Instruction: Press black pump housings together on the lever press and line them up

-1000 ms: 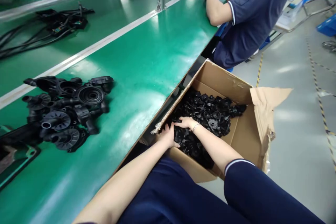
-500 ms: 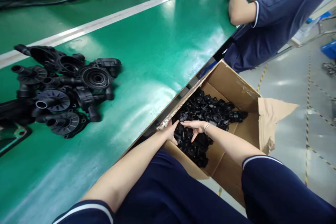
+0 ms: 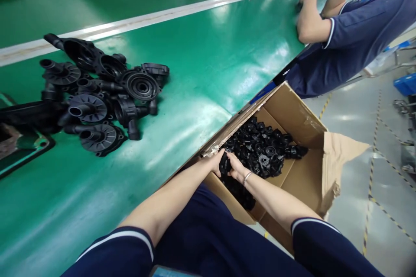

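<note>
Inside an open cardboard box point(image 3: 307, 175), my left hand point(image 3: 217, 162) and my right hand point(image 3: 236, 168) close from either side around a black plastic housing point(image 3: 225, 164). Its shape is mostly hidden by my fingers. Below and beyond my hands lies a heap of similar black plastic housings point(image 3: 264, 149), round with short spouts. A bracelet circles my right wrist.
On the green table point(image 3: 188, 78) to the left sits a pile of larger-looking black pump housings point(image 3: 92, 108) with pipe stubs. A green-edged tray point(image 3: 35, 151) is beside it. A co-worker point(image 3: 360, 47) works at the far right along the table edge.
My hands were apart and spread over the heap; now they have come together around a black housing. The camera view has shifted, so the table pile appears farther right.
</note>
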The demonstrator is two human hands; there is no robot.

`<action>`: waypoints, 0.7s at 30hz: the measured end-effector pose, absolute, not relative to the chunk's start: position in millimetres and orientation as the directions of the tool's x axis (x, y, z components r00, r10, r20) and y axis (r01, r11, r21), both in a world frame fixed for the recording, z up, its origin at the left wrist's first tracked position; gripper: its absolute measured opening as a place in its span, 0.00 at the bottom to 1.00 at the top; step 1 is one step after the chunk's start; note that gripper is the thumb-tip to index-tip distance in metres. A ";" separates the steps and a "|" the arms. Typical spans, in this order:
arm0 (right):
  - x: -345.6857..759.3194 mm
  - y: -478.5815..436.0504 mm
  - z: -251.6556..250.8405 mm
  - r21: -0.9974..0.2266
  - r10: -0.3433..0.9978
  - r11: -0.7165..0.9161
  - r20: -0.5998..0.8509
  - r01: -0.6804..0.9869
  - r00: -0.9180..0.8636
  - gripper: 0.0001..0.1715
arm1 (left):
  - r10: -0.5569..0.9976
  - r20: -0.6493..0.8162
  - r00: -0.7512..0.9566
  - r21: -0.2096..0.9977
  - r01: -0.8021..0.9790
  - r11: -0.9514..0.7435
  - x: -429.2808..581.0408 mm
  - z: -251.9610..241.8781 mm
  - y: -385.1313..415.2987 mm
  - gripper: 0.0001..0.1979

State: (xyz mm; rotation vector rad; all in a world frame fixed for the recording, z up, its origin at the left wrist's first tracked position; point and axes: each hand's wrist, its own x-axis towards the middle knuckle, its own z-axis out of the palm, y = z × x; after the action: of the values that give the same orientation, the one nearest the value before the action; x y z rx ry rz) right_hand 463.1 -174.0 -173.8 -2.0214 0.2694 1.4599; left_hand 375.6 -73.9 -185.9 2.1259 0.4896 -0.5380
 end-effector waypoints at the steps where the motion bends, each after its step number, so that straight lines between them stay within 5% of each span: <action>1: 464.2 -172.4 -174.7 -0.368 0.192 -0.778 -0.911 -0.509 0.366 0.33 | 0.156 -0.531 0.833 0.663 0.523 -0.536 375.4 -187.2 -75.1 0.60; 13: 457.6 -153.6 -155.2 -0.416 0.264 -0.722 -0.904 -0.553 0.336 0.33 | 0.275 -0.361 0.891 0.789 0.449 -0.419 377.3 -161.1 -54.1 0.49; 21: 497.6 -169.7 -82.7 -0.715 0.453 -0.519 -0.695 -0.469 0.558 0.34 | 0.272 -0.177 0.946 0.848 0.287 -0.446 410.8 -100.5 -78.4 0.48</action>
State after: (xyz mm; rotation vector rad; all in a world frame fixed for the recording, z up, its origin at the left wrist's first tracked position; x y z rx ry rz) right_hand 497.6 -169.7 -82.7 -1.7824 0.0127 1.1415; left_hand 410.8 -78.4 -100.5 2.0568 0.3975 -0.0178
